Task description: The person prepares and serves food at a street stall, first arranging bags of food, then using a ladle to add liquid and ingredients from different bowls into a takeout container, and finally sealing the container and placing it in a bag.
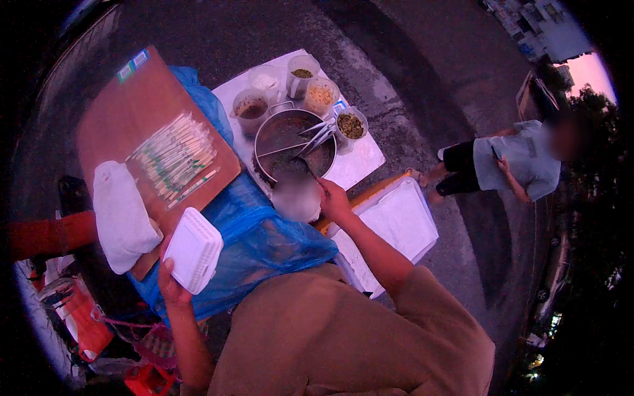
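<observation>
My left hand [173,282] holds a closed white foam takeaway box [193,251] above the edge of a wooden board. My right hand [334,199] grips the dark handle of a utensil [306,164], whose far end reaches into a round metal pot [259,166] with a divider and dark contents. A blurred pale patch beside my right hand hides part of the pot's near side. Metal tongs [319,134] rest over the pot's right rim. Around its far side stand several clear plastic jugs, among them one with chopped green bits [301,74] and one with dark brown contents [251,110].
Many wrapped chopsticks [173,153] and a white cloth bundle [121,218] lie on the brown board [114,109]. Blue plastic sheeting [257,242] hangs beneath. A white-lined crate [396,218] stands right. A person [515,158] stands beyond it, holding a phone.
</observation>
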A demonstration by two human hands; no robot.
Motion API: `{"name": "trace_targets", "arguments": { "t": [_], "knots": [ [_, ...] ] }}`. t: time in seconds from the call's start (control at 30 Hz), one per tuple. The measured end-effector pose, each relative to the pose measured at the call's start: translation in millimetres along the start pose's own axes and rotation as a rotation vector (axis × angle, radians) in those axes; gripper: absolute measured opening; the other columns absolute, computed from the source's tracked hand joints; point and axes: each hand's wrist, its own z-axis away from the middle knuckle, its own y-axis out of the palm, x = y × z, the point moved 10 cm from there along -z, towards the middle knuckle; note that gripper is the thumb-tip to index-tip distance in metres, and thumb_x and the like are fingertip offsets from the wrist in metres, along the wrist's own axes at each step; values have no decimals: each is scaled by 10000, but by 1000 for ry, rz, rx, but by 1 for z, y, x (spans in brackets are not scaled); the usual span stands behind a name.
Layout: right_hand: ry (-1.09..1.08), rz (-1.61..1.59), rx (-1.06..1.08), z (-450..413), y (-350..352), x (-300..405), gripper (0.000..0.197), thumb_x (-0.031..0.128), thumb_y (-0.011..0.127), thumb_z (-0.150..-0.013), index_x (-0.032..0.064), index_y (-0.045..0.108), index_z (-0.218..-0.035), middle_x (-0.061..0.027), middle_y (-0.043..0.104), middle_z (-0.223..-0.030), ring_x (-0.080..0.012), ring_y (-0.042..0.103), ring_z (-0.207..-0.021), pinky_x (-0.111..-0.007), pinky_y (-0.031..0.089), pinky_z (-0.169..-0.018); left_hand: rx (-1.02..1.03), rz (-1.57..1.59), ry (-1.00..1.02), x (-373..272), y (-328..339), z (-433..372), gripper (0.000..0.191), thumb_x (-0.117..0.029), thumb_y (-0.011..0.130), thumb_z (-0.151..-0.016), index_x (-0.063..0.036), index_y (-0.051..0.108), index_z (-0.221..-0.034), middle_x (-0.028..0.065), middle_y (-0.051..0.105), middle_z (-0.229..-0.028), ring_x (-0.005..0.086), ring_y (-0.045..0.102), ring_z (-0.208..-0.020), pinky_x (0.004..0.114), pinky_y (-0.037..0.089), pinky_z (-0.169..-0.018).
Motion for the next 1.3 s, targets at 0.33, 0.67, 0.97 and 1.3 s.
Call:
{"name": "trace_targets", "arguments": {
  "t": [0.33, 0.67, 0.97, 1.3],
  "knots": [
    [-93, 54, -92, 4, -18, -2, 295, 171, 598, -976, -14, 639, -1202, -175, 713, -939, -175, 691, -750, -310, 548, -703, -71, -38, 59, 2, -35, 1, 658, -321, 572, -925, -110, 325, -1497, 188, 449, -1445, 418, 546, -1227, 574, 597, -787],
    [670, -793, -148, 26, 29, -87, 310, 215, 582, -988, -25, 621, -1179, -134, 690, -877, -176, 661, -705, -306, 574, -675, 13, 5, -24, 18, 16, -26, 709, -407, 531, -955, 11, 313, -1485, 217, 419, -1491, 418, 497, -1298, 580, 437, -1056],
    [760, -895, -167, 24, -32, -49, 347, 249, 571, -986, -38, 591, -1180, -149, 675, -889, -196, 661, -711, -339, 599, -674, 138, -53, 16, 29, 32, -88, 807, -588, 461, -960, 6, 331, -1492, 199, 413, -1506, 376, 455, -1349, 506, 369, -1126],
    [574, -771, -151, -28, -138, 51, 360, 284, 579, -984, -35, 623, -1146, -150, 687, -866, -182, 670, -666, -321, 584, -624, 310, 175, -220, 83, 69, -167, 949, -736, 428, -896, -17, 312, -1505, 189, 407, -1512, 382, 424, -1371, 548, 354, -1125]
  ]
}}
